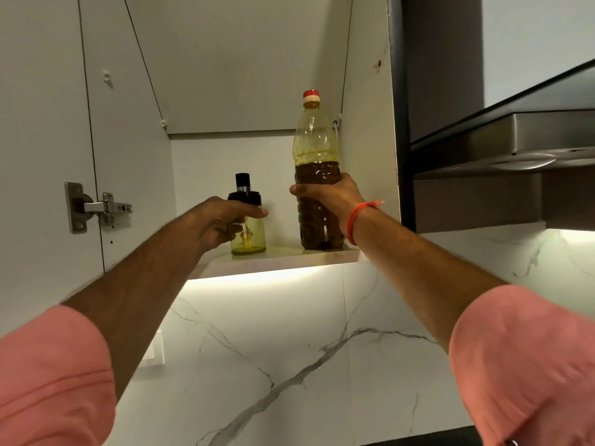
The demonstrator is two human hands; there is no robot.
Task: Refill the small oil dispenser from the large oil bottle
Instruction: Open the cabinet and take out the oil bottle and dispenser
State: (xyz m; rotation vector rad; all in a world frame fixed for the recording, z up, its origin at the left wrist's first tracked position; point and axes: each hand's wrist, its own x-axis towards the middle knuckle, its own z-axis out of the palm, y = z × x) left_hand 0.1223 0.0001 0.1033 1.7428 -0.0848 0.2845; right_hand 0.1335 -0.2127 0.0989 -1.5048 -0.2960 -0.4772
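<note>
Both bottles stand on the bottom shelf (283,259) of an open wall cabinet above me. The small oil dispenser (249,233) is clear glass with a black pump top and only a thin layer of yellow oil at its base. My left hand (219,222) is wrapped around its upper part. To its right stands the large oil bottle (317,149), clear plastic with a red cap, about half full of dark amber oil. My right hand (328,197) grips it around the middle, and an orange thread sits on that wrist.
The open cabinet door with a metal hinge (96,207) hangs at the left. A steel chimney hood (502,149) juts out close on the right. Below the lit shelf edge runs a white marble backsplash (289,349) with a wall socket (156,350).
</note>
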